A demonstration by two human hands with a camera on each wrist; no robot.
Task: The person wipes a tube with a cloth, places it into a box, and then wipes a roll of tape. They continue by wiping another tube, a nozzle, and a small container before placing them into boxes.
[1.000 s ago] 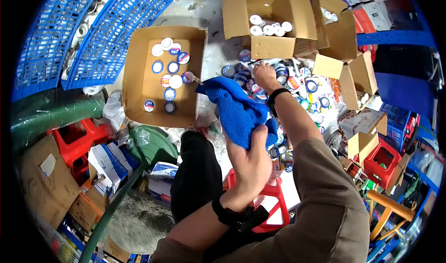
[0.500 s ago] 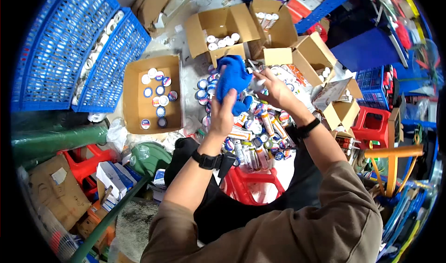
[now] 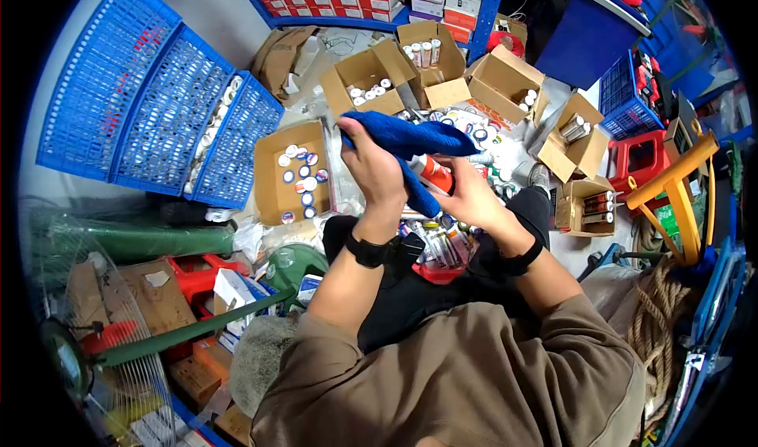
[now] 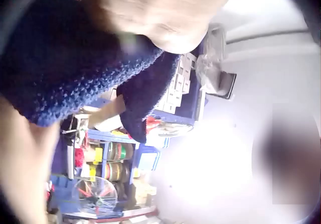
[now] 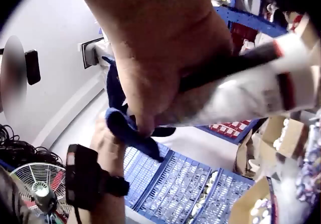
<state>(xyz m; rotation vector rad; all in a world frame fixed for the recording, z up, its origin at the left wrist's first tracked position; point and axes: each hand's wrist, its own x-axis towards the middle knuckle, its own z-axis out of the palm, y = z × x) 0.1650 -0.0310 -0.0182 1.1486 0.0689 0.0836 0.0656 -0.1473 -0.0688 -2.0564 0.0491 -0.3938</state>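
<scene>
My left hand (image 3: 373, 170) grips a blue knitted cloth (image 3: 407, 137), its thumb along the cloth's near edge. Part of the cloth hangs down beside a cylindrical tube (image 3: 434, 176) with an orange-red band. My right hand (image 3: 475, 198) holds this tube in front of my chest, close to the cloth. In the right wrist view the tube (image 5: 246, 91) looks whitish, with dark and red bands at its far end, and the cloth (image 5: 133, 131) meets the near end by the fingertips. The left wrist view shows the cloth (image 4: 85, 68) close up under the left hand.
Several similar tubes (image 3: 444, 246) lie heaped between my legs. An open cardboard box (image 3: 268, 198) at the left holds tubes standing lid-up. More open boxes (image 3: 347, 80) form an arc ahead and to the right. Blue plastic baskets (image 3: 158, 99) stand at the far left.
My right hand has come up from the heap with a tube and brought it to the cloth. My left hand has kept the cloth and drawn in closer. The head view has tilted up.
</scene>
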